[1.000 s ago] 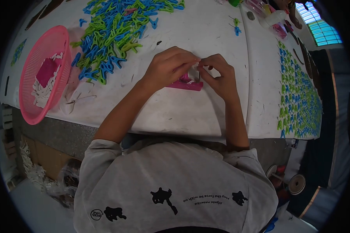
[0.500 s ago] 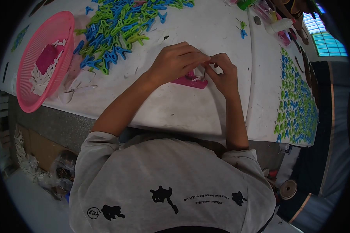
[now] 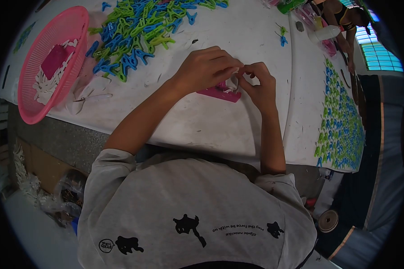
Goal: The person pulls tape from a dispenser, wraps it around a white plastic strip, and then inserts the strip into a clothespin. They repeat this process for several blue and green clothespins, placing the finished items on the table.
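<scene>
My left hand (image 3: pixel 209 68) and my right hand (image 3: pixel 260 84) meet fingertip to fingertip over the table. Fingers on both are pinched together, and whatever small piece they hold is too hidden to name. Directly beneath them sits a bright pink block-like holder (image 3: pixel 219 93), with small white bits on it and partly covered by my left hand. Beyond my left forearm spreads a heap of blue and green plastic clothespins (image 3: pixel 139 27).
A pink plastic basket (image 3: pixel 26 85) at the left holds white strips and a magenta piece (image 3: pixel 54 61). Rows of clothespins (image 3: pixel 339 119) cover the table's right side. Two clothespins (image 3: pixel 283 36) lie near the seam. Another person (image 3: pixel 341 27) is at the far right by a bottle (image 3: pixel 326 32).
My hands keep nearly the same pinched pose over the pink holder. The view has shifted slightly, and more of the other person at the far right shows.
</scene>
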`<state>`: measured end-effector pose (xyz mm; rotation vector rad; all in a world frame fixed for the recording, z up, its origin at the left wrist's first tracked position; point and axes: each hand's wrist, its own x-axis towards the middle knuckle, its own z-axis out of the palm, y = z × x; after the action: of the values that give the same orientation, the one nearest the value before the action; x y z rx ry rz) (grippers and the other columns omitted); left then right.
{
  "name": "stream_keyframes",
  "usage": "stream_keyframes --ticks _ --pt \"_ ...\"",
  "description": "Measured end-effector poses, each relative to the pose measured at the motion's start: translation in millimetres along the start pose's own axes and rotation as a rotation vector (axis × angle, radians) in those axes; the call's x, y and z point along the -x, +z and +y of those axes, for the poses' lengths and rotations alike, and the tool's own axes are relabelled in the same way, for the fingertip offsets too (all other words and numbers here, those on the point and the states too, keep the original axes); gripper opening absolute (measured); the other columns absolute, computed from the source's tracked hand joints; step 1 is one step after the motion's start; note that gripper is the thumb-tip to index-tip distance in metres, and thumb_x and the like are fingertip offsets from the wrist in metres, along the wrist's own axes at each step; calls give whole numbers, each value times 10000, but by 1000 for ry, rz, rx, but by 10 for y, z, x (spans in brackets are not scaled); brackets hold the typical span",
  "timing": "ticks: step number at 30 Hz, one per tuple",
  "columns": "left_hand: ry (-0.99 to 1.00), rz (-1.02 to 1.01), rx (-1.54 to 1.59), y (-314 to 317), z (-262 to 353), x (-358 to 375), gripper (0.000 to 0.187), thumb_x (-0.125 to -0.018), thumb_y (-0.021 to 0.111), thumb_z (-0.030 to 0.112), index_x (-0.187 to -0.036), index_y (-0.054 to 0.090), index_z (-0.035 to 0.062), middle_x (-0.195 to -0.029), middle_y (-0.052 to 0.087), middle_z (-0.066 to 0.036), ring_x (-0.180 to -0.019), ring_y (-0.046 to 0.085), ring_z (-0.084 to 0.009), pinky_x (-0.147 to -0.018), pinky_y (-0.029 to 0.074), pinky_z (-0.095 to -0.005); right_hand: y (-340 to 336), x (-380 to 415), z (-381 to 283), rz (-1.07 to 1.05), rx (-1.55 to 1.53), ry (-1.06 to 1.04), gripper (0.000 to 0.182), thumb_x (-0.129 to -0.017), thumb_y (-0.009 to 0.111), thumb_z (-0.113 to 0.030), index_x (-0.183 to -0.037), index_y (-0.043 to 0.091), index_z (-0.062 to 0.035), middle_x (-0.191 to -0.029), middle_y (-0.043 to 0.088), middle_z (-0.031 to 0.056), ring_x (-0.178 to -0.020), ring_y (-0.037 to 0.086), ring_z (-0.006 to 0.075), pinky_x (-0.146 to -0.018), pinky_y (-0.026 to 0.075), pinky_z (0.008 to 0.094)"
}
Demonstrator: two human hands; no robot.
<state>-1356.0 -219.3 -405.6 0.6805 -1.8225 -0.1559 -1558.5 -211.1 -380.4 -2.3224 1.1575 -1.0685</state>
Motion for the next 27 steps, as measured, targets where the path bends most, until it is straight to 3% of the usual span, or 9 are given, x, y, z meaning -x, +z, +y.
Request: stream_keyframes --ticks 4,14,20,27 --pt "-39 -45 -25 -27 -12 8 170 -792 727 117 -954 708 166 -790 668 39 -720 630 -156 -609 537 -285 -15 13 12 -3 9 48 185 -722 755 19 -879 691 -55 -855 659 41 -811 616 174 -682 511 302" --pt "-144 -147 -42 -46 -17 43 198 -801 726 176 -998 705 184 -832 688 33 -732 627 -154 -619 539 -300 -45 15 20 -18 121 -73 191 -677 751 30 -835 712 -69 -782 670 29 -766 593 190 -665 504 315" --pt "-109 -200 -63 -34 -59 75 161 -771 769 137 -928 730 133 -805 684 5 -746 618 -168 -646 532 -296 -64 46 54 -54 193 -89 180 -650 751 25 -794 709 -76 -757 674 7 -742 582 177 -648 503 304" --pt "-208 -240 -17 4 -69 103 112 -761 765 133 -863 727 107 -798 676 -6 -772 614 -190 -689 526 -315 -112 36 46 -80 286 -172 165 -651 757 1 -783 706 -83 -760 676 4 -735 577 185 -640 503 309"
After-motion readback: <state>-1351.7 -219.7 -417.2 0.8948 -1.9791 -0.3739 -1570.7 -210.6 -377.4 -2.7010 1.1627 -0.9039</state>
